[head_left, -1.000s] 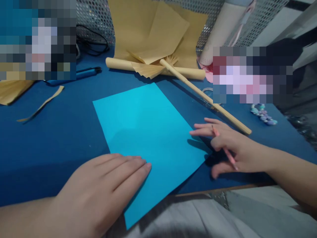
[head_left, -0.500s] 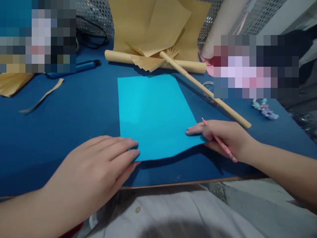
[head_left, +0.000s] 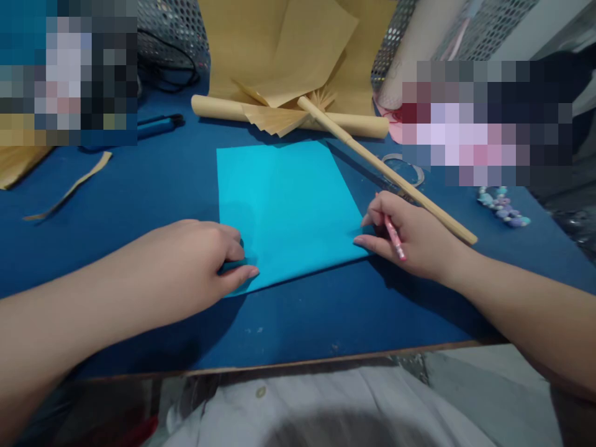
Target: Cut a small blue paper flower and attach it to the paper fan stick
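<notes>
On the dark blue desk [head_left: 298, 323], tan paper sheets [head_left: 298, 56] and a bamboo rod [head_left: 386, 162] lie toward the far side, while a bright blue paper sheet [head_left: 284, 205] sits flat near the middle, with no fold or pencil line visible on it so far. The left hand [head_left: 195, 254] curls at its near left corner, though whether it pinches the paper is unclear. The right hand [head_left: 423, 239] pinches a pink pencil [head_left: 395, 237], its fingertips at the sheet's right edge.
</notes>
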`<action>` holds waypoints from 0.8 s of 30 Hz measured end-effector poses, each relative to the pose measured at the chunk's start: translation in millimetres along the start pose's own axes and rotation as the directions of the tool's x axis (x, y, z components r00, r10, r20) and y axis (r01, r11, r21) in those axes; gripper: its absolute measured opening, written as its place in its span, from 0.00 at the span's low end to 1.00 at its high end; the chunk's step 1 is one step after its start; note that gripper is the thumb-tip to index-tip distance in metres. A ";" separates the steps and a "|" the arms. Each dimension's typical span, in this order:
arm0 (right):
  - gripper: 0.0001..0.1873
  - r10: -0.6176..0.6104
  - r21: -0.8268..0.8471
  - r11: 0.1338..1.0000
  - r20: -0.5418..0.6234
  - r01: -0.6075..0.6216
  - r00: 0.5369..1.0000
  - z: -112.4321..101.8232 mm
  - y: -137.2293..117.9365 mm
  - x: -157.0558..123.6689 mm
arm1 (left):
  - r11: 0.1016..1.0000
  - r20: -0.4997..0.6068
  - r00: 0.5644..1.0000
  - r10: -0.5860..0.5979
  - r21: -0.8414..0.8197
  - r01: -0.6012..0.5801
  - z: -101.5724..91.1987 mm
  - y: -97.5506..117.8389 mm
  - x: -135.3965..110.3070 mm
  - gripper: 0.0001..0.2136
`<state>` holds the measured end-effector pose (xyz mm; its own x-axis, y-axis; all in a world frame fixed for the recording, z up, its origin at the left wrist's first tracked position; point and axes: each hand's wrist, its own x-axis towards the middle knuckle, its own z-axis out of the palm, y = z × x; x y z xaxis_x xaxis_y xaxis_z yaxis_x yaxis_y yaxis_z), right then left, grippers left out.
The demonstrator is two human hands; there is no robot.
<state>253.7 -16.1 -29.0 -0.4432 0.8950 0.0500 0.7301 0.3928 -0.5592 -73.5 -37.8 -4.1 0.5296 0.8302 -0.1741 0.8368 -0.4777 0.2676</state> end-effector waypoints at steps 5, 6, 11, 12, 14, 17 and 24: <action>0.16 -0.057 -0.023 0.998 0.018 0.058 0.998 4.0 7.7 1.2 | 0.990 0.171 0.984 -0.043 0.138 0.019 0.2 3.1 -3.2 0.21; 0.15 -0.059 -0.018 0.998 0.025 0.060 0.998 4.1 7.7 1.1 | 0.988 0.167 0.985 -0.038 0.157 0.012 0.2 2.8 -3.8 0.21; 0.13 -0.081 0.037 0.996 0.039 0.079 0.996 5.6 4.9 -0.7 | 0.985 0.165 0.986 -0.038 0.173 0.009 -1.6 2.2 -4.6 0.23; 0.12 -0.083 0.051 0.995 0.038 0.081 0.996 6.1 4.5 -0.8 | 0.983 0.172 0.984 -0.042 0.185 0.009 -2.2 2.1 -4.7 0.23; 0.12 -0.069 0.066 0.996 0.035 0.067 0.997 7.0 4.5 -0.7 | 0.968 0.158 0.986 -0.054 0.252 0.013 -2.2 1.2 -5.4 0.24; 0.13 -0.029 0.041 0.999 0.038 0.028 0.999 7.1 5.7 0.1 | 0.945 -0.042 0.999 0.025 0.326 -0.010 2.4 -3.0 -6.5 0.17; 0.14 0.001 0.023 1.000 0.083 -0.003 0.997 4.7 6.2 0.4 | 0.939 -0.122 0.948 0.294 0.223 -0.263 20.9 -19.0 -3.6 0.21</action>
<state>255.6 -14.2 -36.3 -0.4839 0.8749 -0.0191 0.7193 0.3853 -0.5780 -88.4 -37.7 -28.4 0.7313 0.6814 0.0297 0.6774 -0.7307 0.0854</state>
